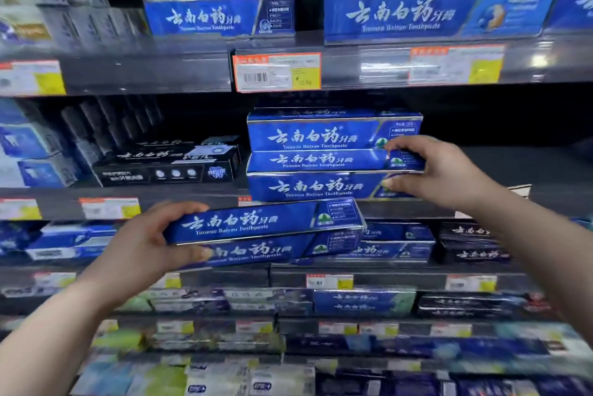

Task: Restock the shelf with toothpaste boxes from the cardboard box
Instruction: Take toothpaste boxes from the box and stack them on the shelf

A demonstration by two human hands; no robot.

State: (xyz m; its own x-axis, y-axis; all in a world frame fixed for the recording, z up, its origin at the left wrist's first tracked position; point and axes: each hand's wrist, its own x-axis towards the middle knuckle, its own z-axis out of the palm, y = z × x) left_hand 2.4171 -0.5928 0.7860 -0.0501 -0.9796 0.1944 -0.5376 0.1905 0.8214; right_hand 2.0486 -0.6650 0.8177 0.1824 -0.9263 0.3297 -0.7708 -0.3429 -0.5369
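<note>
Black boxes (167, 164) lie at the left of the middle shelf (192, 195); the left hand (141, 246) is clamped on the left end of two blue boxes (263, 235) held in front of the shelving, fingers over the top, thumb beneath, the pair tilted slightly up to the right; above them a stack (321, 139) of blue boxes stands on the middle shelf under an orange price tag (277, 71); the right hand (439, 171) grips the right end of the stack's lower two boxes, thumb below.
</note>
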